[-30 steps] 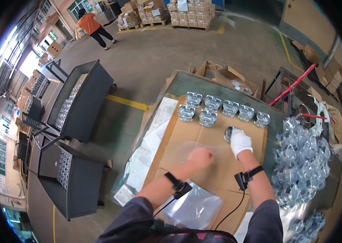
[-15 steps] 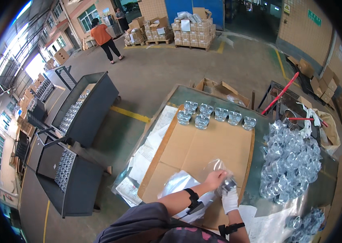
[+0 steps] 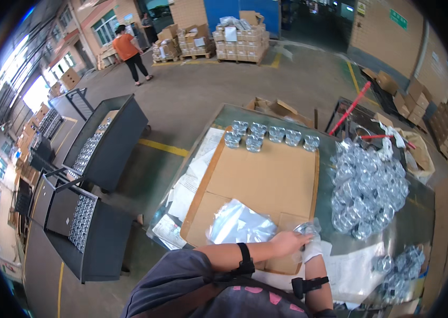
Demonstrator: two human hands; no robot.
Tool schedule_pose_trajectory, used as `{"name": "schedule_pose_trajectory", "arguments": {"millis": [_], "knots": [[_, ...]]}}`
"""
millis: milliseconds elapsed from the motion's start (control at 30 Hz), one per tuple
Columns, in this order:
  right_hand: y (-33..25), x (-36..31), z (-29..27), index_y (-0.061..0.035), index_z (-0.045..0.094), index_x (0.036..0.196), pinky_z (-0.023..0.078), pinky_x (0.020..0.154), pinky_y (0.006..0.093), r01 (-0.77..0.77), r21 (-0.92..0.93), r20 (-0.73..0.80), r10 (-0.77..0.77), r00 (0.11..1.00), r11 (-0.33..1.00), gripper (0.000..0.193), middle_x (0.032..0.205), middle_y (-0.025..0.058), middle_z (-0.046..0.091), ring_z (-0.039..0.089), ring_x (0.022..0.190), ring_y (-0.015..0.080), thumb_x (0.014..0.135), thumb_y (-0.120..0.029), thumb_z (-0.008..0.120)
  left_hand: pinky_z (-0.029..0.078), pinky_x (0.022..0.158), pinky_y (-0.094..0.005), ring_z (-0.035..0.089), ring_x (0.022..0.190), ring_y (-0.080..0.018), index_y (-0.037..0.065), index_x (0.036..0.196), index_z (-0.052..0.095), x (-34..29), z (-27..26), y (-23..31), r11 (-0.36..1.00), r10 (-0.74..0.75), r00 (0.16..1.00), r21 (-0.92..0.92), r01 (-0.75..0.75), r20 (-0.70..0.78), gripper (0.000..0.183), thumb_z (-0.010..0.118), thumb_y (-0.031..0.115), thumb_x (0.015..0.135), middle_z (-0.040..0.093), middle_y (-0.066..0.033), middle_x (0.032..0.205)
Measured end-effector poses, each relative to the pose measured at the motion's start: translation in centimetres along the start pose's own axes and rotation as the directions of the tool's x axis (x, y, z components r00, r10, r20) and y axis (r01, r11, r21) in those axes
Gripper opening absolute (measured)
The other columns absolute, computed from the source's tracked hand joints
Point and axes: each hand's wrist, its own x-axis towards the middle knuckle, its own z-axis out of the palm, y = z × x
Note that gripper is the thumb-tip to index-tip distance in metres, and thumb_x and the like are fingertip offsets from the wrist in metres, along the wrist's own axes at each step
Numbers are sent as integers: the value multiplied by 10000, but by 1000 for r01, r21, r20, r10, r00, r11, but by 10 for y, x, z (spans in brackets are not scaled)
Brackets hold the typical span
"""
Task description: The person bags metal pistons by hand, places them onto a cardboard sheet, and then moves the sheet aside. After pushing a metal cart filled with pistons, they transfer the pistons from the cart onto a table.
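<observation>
My bare left hand point(image 3: 289, 243) has its fingers closed at the side of a clear plastic bag, touching my right hand. In the white-gloved right hand point(image 3: 313, 250) sits a shiny round metal part point(image 3: 305, 228) inside that bag, held low over the cardboard sheet's right edge. The right fingers are partly hidden behind the bag. Left of the hands lies a stack of flat clear plastic bags point(image 3: 242, 222) on the cardboard sheet point(image 3: 261, 177). Several bare, piston-like metal parts point(image 3: 277, 134) stand in rows along the sheet's far edge.
A big heap of bagged metal parts point(image 3: 367, 191) covers the table's right side, with a smaller pile point(image 3: 401, 270) nearer me. Paper sheets point(image 3: 351, 275) lie on the table. Dark carts point(image 3: 112, 143) with parts stand left. A person point(image 3: 128, 53) stands in the far aisle near stacked cartons point(image 3: 240, 45).
My hands have shifted slightly right, and the bag's raised film is now folded down around the part. My left hand has come down from the bag's top to its side. The view has shifted.
</observation>
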Motion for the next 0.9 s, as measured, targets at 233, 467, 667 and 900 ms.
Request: {"name": "schedule_pose_trajectory", "arguments": {"millis": [233, 467, 667, 900], "knots": [[-100, -96, -64, -69, 554, 1221, 421, 952, 395, 89, -205, 53, -79, 995, 975, 458, 1207, 159, 557, 517, 1133, 325, 841, -315, 629, 436, 532, -260, 544, 603, -87, 71, 962, 625, -3, 9, -16, 523, -566, 819, -725, 448, 98, 222, 479, 238, 964, 599, -24, 699], [-26, -103, -34, -1, 471, 1277, 482, 860, 412, -498, 258, -172, 546, 820, 828, 592, 1085, 200, 615, 599, 982, 363, 766, -212, 682, 487, 721, -341, 615, 868, -234, 54, 1183, 570, -29, -12, 8, 798, -216, 898, -460, 389, 384, 356, 479, 319, 963, 594, -90, 902], [-56, -115, -39, -56, 569, 1153, 515, 799, 397, 29, -262, -150, -71, 986, 965, 354, 1077, 192, 629, 625, 948, 350, 799, -80, 568, 489, 709, -451, 589, 844, -347, 103, 1054, 663, -47, 19, 18, 895, -336, 888, 399, 198, 314, 298, 532, 319, 896, 519, -187, 1001], [-36, -65, -48, -121, 607, 1037, 522, 707, 407, 135, -779, 221, 66, 973, 612, 230, 934, 135, 649, 652, 841, 300, 833, -198, 537, 494, 803, -450, 558, 992, -400, 140, 1155, 592, -39, 24, 37, 865, -448, 858, 366, 344, 253, 406, 616, 382, 830, 420, -202, 1179]]}}
